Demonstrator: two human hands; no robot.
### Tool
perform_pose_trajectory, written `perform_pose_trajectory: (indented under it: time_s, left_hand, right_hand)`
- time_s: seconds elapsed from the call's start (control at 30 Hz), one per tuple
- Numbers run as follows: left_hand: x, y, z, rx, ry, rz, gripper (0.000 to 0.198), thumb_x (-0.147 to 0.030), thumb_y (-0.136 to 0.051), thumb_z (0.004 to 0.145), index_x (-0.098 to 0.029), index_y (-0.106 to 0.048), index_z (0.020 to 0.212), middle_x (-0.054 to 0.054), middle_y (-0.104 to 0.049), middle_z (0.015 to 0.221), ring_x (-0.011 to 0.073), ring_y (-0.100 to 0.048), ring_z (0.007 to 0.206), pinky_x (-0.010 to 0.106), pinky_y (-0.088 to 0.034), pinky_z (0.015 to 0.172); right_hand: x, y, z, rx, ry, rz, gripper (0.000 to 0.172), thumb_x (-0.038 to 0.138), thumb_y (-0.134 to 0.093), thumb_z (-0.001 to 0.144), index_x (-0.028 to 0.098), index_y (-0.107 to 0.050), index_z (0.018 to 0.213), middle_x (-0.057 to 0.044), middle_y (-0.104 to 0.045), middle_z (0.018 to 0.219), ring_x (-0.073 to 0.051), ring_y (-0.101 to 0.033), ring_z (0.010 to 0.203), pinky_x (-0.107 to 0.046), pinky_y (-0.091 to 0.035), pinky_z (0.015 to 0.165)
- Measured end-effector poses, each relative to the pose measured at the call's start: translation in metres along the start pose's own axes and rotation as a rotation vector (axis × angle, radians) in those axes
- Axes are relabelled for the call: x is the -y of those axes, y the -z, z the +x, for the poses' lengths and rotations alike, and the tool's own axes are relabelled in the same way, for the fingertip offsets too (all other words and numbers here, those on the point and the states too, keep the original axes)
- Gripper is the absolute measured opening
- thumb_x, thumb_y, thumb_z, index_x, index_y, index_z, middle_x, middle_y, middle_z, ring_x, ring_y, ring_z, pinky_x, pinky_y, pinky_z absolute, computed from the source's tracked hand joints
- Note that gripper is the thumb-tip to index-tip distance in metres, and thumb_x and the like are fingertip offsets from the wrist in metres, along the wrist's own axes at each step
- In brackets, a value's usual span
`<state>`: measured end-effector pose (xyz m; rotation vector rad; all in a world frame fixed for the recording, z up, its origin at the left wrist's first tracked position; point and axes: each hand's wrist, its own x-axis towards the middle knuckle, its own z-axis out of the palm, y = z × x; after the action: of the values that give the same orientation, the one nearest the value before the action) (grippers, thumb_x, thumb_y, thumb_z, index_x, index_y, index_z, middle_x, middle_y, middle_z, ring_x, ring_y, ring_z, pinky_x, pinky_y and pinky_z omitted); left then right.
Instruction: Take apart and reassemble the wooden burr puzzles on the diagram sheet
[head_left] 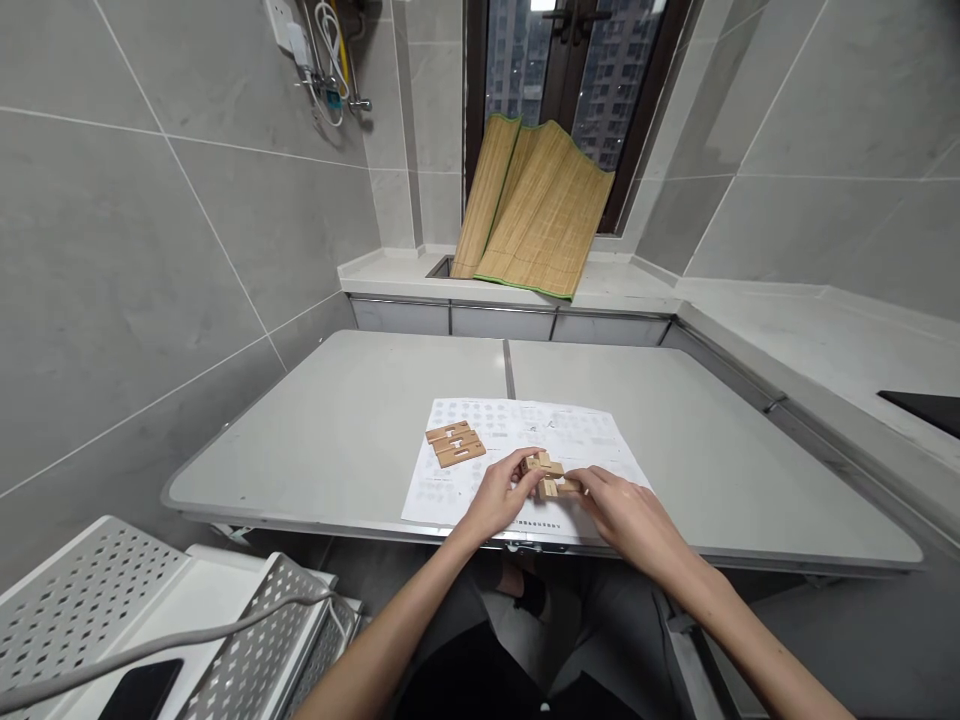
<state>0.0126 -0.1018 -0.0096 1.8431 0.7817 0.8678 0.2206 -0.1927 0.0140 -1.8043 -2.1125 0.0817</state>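
Close to the table's front edge, my left hand (pixel 511 490) grips the left side of a small assembly of wooden blocks (pixel 547 468). My right hand (pixel 611 497) has its thumb and fingers pinched on a wooden piece at the assembly's right side. The blocks are over a printed paper sheet (pixel 465 505) that lies on the table. To the left on the same sheet rest several flat wooden pieces with slots (pixel 456 444), side by side. Fingers partly cover the blocks, so their exact joints are hidden.
The grey folding table (pixel 360 430) has a seam down its middle. A bamboo mat (pixel 544 210) leans against the window on the back counter. White perforated racks (pixel 97 600) with a cable and a dark phone (pixel 142 690) stand at the lower left.
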Motion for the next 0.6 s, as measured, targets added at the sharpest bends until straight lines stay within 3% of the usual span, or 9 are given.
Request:
perform_pose_trajectory:
  time_s: [0.13,0.47,0.6]
  left_hand:
    - [-0.0033,0.0004,0.0000,0.012,-0.013,-0.004,0.044,-0.047,-0.061,0.100,-0.022,-0.069,0.135,0.007,-0.075,0.123,0.0251,-0.067,0.108,0.036,-0.051,0.099]
    - [-0.0055,-0.0003,-0.0030,0.090,-0.029,-0.033,0.044,-0.044,-0.063,0.100,-0.021,-0.069,0.136,0.007,-0.076,0.117,0.0238,-0.068,0.102,0.036,-0.052,0.097]
    - [-0.0073,0.0000,-0.0030,0.149,-0.028,-0.053,0.076,-0.047,-0.091,0.073,-0.021,-0.065,0.140,0.009,-0.074,0.115,0.0218,-0.065,0.090,0.033,-0.054,0.083]
  right_hand:
    - [0.0044,0.0007,0.0002,-0.040,-0.012,-0.057,0.018,0.031,-0.046,0.105,0.026,-0.063,0.110,-0.009,-0.077,0.107,-0.026,-0.073,0.074,-0.032,-0.036,0.056]
    - [0.0051,0.0071,-0.0039,-0.094,0.033,0.020,0.023,0.039,-0.047,0.107,0.029,-0.065,0.116,-0.007,-0.076,0.104,-0.026,-0.073,0.077,-0.031,-0.042,0.058]
    - [0.0029,0.0104,-0.0058,-0.098,0.022,0.074,0.024,0.041,-0.048,0.106,0.030,-0.067,0.116,-0.007,-0.076,0.106,-0.026,-0.073,0.079,-0.033,-0.046,0.060]
